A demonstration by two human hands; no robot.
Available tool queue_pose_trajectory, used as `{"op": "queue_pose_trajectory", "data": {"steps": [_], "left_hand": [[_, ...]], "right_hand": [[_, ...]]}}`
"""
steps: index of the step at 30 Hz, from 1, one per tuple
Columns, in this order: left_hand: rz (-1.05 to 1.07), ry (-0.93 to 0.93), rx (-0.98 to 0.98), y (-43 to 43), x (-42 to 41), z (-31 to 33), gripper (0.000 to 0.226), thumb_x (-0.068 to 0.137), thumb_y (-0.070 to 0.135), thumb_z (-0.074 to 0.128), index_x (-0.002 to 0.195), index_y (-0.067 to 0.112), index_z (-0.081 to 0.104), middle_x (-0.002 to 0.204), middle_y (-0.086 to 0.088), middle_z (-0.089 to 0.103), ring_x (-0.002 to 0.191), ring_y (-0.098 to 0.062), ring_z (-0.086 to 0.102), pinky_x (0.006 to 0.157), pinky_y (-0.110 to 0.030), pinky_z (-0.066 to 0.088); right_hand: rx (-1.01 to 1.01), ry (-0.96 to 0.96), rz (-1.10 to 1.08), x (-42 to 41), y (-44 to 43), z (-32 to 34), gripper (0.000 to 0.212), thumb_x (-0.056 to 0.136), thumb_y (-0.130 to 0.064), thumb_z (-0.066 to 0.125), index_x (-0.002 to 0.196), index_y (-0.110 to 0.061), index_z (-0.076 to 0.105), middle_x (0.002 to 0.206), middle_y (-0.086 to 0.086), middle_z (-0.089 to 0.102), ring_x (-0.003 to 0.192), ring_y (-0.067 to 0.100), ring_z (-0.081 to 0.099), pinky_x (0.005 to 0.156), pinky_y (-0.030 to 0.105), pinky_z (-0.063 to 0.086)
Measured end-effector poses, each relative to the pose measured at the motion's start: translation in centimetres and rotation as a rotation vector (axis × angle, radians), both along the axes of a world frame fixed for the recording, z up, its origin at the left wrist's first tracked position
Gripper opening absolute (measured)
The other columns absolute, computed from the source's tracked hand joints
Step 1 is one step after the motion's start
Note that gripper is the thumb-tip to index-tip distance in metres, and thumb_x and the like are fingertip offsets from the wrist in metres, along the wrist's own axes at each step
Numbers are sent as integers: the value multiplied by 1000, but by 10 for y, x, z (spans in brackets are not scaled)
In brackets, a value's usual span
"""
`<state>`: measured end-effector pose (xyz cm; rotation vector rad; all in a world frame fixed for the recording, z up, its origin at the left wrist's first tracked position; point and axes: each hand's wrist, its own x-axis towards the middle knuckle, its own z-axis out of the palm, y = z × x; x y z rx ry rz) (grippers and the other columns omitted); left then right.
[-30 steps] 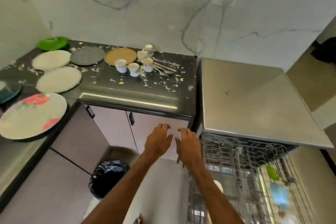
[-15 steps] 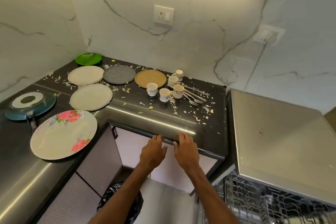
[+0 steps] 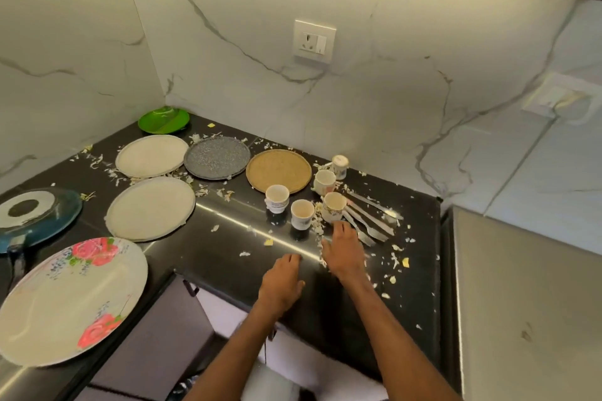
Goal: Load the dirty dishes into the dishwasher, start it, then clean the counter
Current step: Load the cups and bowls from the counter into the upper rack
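The right hand (image 3: 343,254) reaches over the front part of the tabletop (image 3: 228,257). Its grip is apart: the fingers are stretched and hold nothing. Their tips are just in front of the nearest cup (image 3: 334,207) and beside the cutlery (image 3: 368,221). I cannot tell if they touch anything. The left hand (image 3: 281,283) hangs above the front edge, its grip also apart and empty.

None of the dirty dishes is loaded yet. Five small cups stand in a group toward the right end, nearer to the back edge, and the cutlery lies just to their right. The brown plate (image 3: 278,170), the grey plate (image 3: 217,157) and two pale plates (image 3: 152,156) lie toward the back-left corner, and the green plate (image 3: 164,120) lies in the corner itself. The flowered plate (image 3: 70,299) and a blue pan (image 3: 35,215) are on the left wing. Food scraps are spread among them. The dishwasher (image 3: 521,303) stands beside the right edge.

The step in hand seems to be taking the first cup. To do it well, I think the right hand should close around the body of the nearest cup, not pinch its rim. It should lift the cup straight up, because the neighbour cup (image 3: 302,213) stands close and may be knocked. The cup should stay upright, as its inside is not visible and it may hold some liquid. The left hand could take a second cup, to save one trip.
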<state>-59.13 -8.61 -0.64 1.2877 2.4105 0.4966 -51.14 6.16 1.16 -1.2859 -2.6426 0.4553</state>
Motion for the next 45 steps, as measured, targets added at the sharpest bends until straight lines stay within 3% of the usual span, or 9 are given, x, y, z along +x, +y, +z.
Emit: {"op": "queue_pose_trajectory", "data": {"steps": [9,18,23,27,29,31,35,39,45], "left_hand": [[-83,34,-234,69,-30,-8,77,83,24,74,149,18,35,159,-3,24,144,-23,27,112,-42,39],[-91,61,-314,81,-34,-13,81,79,23,80,147,19,36,150,-4,32,138,-24,32,107,-43,44],[-71,24,-261,79,-31,-8,72,83,30,75,144,17,39,150,-4,33,137,-24,34,108,-42,43],[30,-60,8,73,-21,-2,51,91,36,65,135,18,47,140,-2,45,126,-20,46,100,-41,48],[68,-230,150,70,-9,4,38,95,39,60,128,23,51,131,0,56,114,-15,57,93,-39,52],[119,-643,211,64,10,18,29,100,41,51,124,24,52,121,-5,66,99,-16,67,86,-45,58],[79,-1295,151,34,51,38,46,101,55,37,130,24,55,114,-9,72,102,-26,71,84,-50,59],[-36,-1464,53,-3,95,36,55,99,58,38,124,16,63,113,-16,71,102,-29,69,84,-45,56],[-25,-1478,-64,-64,188,25,44,101,48,44,121,14,63,108,-12,71,96,-26,67,77,-39,56]], "right_hand": [[-116,-57,35,-43,110,13,84,88,-41,70,153,-13,24,157,12,25,142,32,29,112,46,36],[-178,-26,144,-54,114,0,77,85,-41,74,146,-17,34,139,9,47,128,27,48,103,41,44],[-209,143,48,-30,91,1,79,82,-49,75,143,-17,36,141,5,46,126,22,49,101,36,44],[-348,372,-162,-1,58,6,82,75,-48,81,137,-20,38,134,0,50,118,17,52,98,34,48],[-427,517,-251,18,38,11,79,74,-42,84,137,-22,40,131,-2,53,116,14,54,96,30,49],[-432,666,-290,40,11,16,75,75,-37,84,136,-25,42,130,-3,55,113,11,55,92,26,48],[-224,822,-357,85,-54,17,64,76,-32,83,131,-30,51,129,-11,54,119,5,50,100,24,45],[-158,896,-460,134,-124,7,66,72,-12,85,126,-27,50,125,-5,51,117,2,49,101,19,43],[-147,863,-571,225,-222,-12,60,77,-9,80,128,-26,53,129,-9,51,122,8,53,104,34,47]]}}
